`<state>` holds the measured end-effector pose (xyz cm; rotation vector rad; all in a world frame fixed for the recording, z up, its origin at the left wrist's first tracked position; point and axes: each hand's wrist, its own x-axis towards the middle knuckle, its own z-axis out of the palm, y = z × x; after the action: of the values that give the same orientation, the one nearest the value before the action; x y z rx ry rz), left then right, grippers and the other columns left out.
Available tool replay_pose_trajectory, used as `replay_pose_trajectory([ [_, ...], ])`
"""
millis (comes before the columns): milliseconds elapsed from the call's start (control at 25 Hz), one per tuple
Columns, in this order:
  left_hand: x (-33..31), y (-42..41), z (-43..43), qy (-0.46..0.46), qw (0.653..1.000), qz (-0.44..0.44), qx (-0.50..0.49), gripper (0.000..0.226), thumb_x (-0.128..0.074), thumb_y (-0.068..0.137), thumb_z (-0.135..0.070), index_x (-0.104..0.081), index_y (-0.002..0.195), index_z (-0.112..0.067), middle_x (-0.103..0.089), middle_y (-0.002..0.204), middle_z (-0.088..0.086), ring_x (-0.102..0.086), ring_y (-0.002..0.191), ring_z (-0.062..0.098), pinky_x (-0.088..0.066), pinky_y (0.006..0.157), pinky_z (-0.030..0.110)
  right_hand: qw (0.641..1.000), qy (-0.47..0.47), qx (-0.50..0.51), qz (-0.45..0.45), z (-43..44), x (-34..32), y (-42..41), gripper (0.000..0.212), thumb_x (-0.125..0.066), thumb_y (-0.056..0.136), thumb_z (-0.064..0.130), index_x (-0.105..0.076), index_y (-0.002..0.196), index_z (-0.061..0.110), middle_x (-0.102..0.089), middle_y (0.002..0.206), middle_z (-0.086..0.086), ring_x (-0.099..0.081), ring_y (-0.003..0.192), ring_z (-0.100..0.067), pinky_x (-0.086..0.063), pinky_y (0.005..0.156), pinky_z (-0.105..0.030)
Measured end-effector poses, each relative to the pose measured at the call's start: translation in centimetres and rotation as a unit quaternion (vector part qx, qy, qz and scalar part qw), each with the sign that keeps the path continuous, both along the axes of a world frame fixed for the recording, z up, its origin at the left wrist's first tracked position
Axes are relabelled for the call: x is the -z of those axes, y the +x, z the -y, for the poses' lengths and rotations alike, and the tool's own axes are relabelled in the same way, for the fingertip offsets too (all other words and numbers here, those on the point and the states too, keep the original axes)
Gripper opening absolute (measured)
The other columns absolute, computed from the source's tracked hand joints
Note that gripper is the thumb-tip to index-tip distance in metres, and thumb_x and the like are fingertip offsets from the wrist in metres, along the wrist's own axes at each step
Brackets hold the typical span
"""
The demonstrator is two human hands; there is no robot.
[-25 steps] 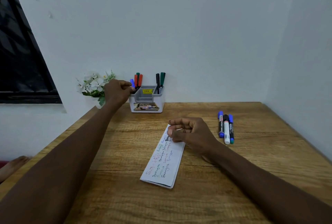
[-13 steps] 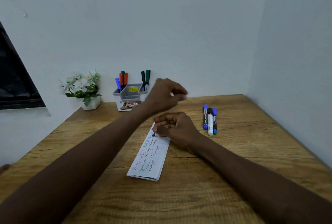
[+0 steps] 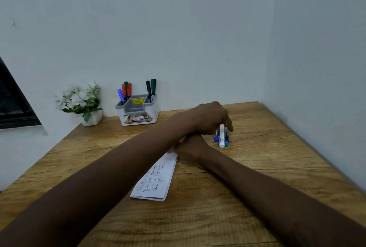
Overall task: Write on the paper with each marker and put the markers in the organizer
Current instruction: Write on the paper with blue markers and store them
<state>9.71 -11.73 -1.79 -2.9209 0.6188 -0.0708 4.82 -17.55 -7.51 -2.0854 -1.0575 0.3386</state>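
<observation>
We see white flowers in a little pot at the left. Next comes the organizer, a white and grey plastic box with standing markers in blue, red, green and black. The paper is a long folded white strip with colourful writing, flat on the wooden table. The right hand rests on its top end, and we cannot tell its grip. The left hand reaches across onto three loose markers, smooth and round, lying side by side. We cannot tell if it grips them.

Far ends of markers under left hand; right hand fingers, paper top behind left forearm.
</observation>
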Motion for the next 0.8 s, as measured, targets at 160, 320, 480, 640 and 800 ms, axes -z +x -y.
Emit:
replay_pose_trajectory([
  [160, 0.3, 0.6, 0.3, 0.040, 0.998, -0.030, 0.026, 0.063, -0.065, 0.081, 0.010, -0.069, 0.132, -0.027, -0.073, 0.124, -0.001, -0.060, 0.117, 0.022, -0.054, 0.078, 0.034, 0.999, -0.040, 0.001, -0.010, -0.1, 0.1, 0.0, 0.050, -0.057, 0.101, 0.033, -0.050, 0.139, 0.001, -0.056, 0.142, -0.014, -0.052, 0.130, -0.025, -0.038, 0.107, -0.027],
  [320, 0.2, 0.7, 0.9, 0.067, 0.996, -0.032, 0.041, 0.051, -0.065, 0.086, 0.006, -0.073, 0.126, -0.025, -0.072, 0.123, 0.000, -0.061, 0.116, 0.021, -0.048, 0.072, 0.027, 0.998, -0.054, 0.009, 0.003, 0.0, 0.0, 0.0, 0.050, -0.056, 0.102, 0.033, -0.049, 0.139, 0.000, -0.055, 0.141, -0.015, -0.052, 0.129, -0.025, -0.038, 0.105, -0.026],
  [480, -0.1, 0.6, 1.2, 0.081, 0.996, -0.033, 0.027, 0.045, -0.067, 0.088, 0.001, -0.073, 0.122, -0.027, -0.069, 0.123, -0.002, -0.058, 0.115, 0.018, -0.040, 0.067, 0.026, 0.999, -0.029, 0.018, 0.003, 0.0, -0.1, -0.2, 0.046, -0.062, 0.098, 0.032, -0.056, 0.130, 0.000, -0.061, 0.132, -0.015, -0.057, 0.121, -0.025, -0.041, 0.102, -0.028],
  [640, -0.4, 0.5, 1.3, 0.116, 0.993, -0.032, 0.011, 0.035, -0.072, 0.082, -0.002, -0.072, 0.108, -0.025, -0.064, 0.112, 0.001, -0.059, 0.096, 0.018, -0.045, 0.065, 0.031, 0.999, -0.046, 0.007, 0.012, 0.0, -0.3, -0.2, 0.047, -0.055, 0.102, 0.033, -0.055, 0.132, -0.004, -0.059, 0.134, -0.022, -0.055, 0.124, -0.029, -0.037, 0.103, -0.029],
  [800, -0.5, -0.1, 0.8, 0.106, 0.994, -0.005, 0.025, 0.039, -0.066, 0.087, 0.002, -0.074, 0.115, -0.024, -0.071, 0.115, -0.001, -0.064, 0.104, 0.018, -0.048, 0.069, 0.030, 1.000, -0.021, 0.011, -0.014, 0.2, -0.2, -0.3, 0.045, -0.061, 0.099, 0.029, -0.054, 0.130, -0.003, -0.060, 0.131, -0.019, -0.056, 0.120, -0.028, -0.040, 0.101, -0.028],
])
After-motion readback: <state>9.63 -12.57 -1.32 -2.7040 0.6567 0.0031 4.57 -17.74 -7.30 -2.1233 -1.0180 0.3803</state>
